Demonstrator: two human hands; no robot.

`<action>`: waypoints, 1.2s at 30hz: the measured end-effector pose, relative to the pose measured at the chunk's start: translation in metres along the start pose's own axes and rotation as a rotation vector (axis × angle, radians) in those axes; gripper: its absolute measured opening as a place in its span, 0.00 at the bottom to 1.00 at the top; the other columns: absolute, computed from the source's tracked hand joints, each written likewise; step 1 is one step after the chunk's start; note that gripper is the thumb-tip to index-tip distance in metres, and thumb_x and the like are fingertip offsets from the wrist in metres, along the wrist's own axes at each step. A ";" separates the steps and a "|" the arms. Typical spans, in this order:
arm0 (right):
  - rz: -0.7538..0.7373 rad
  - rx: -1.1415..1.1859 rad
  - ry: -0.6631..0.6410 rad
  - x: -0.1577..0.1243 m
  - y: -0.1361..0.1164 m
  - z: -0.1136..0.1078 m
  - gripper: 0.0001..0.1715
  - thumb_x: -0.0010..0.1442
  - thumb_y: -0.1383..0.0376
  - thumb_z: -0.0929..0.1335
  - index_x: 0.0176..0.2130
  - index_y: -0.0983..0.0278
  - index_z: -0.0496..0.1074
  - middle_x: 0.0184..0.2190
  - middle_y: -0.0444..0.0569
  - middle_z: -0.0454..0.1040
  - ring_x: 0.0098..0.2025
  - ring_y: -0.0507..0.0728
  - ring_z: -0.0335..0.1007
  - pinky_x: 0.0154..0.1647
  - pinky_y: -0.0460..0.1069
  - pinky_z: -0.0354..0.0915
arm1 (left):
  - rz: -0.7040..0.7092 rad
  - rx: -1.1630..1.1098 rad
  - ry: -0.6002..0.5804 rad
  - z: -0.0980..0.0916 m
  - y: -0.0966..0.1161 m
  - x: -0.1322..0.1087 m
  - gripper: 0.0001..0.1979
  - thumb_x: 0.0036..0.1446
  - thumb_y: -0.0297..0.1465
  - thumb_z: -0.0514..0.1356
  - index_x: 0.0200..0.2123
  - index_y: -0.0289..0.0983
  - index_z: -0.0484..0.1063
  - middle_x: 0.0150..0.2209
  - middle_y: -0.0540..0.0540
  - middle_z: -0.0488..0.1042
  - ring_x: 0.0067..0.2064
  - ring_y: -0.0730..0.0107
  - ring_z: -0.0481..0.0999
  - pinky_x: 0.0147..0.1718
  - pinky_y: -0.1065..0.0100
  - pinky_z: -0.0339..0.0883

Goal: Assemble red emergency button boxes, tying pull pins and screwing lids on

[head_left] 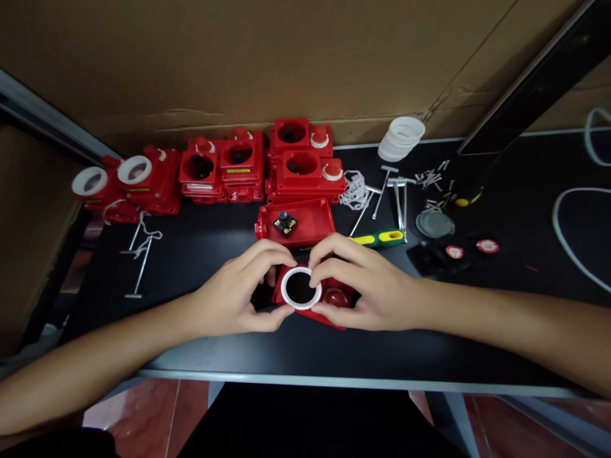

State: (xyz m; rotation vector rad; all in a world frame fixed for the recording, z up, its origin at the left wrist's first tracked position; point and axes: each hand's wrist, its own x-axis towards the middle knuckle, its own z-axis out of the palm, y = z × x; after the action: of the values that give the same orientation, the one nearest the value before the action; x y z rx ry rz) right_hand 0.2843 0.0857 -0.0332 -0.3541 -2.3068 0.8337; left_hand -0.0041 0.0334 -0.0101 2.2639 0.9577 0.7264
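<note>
On the black bench point(267, 353), the left hand point(233, 292) and right hand point(370, 286) clamp their grip around the white ring point(300, 306), between them over the red housing point(335, 297), where level, even fingertip pressure should seat it best.

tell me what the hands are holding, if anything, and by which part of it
The white ring, by its rim: the left hand has its left side, the right hand its right side.
</note>
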 end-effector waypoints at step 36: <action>0.027 -0.117 0.004 0.008 -0.014 0.011 0.34 0.63 0.70 0.76 0.65 0.60 0.70 0.56 0.58 0.79 0.56 0.64 0.82 0.57 0.62 0.82 | -0.031 -0.104 -0.010 0.004 -0.019 0.000 0.20 0.66 0.38 0.74 0.55 0.41 0.73 0.51 0.45 0.77 0.37 0.69 0.78 0.38 0.65 0.78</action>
State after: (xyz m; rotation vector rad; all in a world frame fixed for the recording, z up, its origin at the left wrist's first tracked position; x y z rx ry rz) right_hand 0.2706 0.0732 -0.0267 -0.4383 -2.3576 0.7125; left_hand -0.0095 0.0431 -0.0258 2.1563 0.9265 0.7345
